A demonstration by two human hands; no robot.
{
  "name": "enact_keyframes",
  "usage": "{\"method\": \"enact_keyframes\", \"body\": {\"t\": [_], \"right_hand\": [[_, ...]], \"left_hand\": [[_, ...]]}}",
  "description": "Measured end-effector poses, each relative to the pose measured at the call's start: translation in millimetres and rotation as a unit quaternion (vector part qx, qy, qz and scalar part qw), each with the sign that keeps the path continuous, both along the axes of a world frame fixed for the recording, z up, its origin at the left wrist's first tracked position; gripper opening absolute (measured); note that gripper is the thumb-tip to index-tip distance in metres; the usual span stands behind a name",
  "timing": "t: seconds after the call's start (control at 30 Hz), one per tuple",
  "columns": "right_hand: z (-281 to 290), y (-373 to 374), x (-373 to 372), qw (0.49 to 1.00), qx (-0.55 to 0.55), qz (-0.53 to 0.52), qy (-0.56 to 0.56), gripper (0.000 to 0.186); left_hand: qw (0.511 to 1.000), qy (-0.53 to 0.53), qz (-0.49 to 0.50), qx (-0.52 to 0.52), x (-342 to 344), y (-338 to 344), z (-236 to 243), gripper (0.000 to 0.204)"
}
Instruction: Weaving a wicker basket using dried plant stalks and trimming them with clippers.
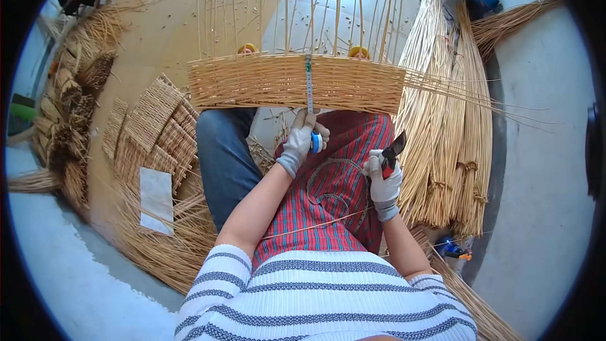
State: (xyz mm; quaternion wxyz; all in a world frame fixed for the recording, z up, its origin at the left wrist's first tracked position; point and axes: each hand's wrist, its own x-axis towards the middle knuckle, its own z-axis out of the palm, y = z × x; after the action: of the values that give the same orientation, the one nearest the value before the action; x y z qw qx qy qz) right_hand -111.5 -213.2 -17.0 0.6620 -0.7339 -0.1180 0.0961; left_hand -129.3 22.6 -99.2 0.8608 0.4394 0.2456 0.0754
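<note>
A woven wicker panel [252, 82] lies crosswise before my knees, with upright stakes rising from its far edge and loose weaver ends trailing off to the right. My left hand [304, 141], in a pale glove, is closed on a blue and white tape measure [316, 142]. The measure's blade [309, 85] runs up across the middle of the panel to its far edge. Over my right thigh, my gloved right hand [384, 180] grips red-handled pruning shears [392, 155], their dark blades pointing up and away. A red checked apron [315, 215] covers my lap.
Long bundles of peeled canes [435, 151] lie at the right. Flat woven pieces [158, 120] and a white sheet [156, 201] rest at the left beside loose canes [170, 252]. Darker bundles [72, 120] line the far left. A blue tool [449, 247] sits low at the right.
</note>
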Motion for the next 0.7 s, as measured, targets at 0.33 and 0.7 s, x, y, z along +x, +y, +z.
{"method": "enact_keyframes", "body": {"t": [0.33,0.7], "right_hand": [[-3.5,-4.0,-1.1,0.999,0.011,-0.029,0.007,0.021],[-4.9,-3.8,0.1,1.0,-0.006,-0.019,-0.01,0.022]], "left_hand": [[1.0,0.006,0.002,0.003,0.0,-1.7,-2.2,0.033],[1.0,0.003,-0.014,0.016,-2.7,0.7,-1.1,0.036]]}}
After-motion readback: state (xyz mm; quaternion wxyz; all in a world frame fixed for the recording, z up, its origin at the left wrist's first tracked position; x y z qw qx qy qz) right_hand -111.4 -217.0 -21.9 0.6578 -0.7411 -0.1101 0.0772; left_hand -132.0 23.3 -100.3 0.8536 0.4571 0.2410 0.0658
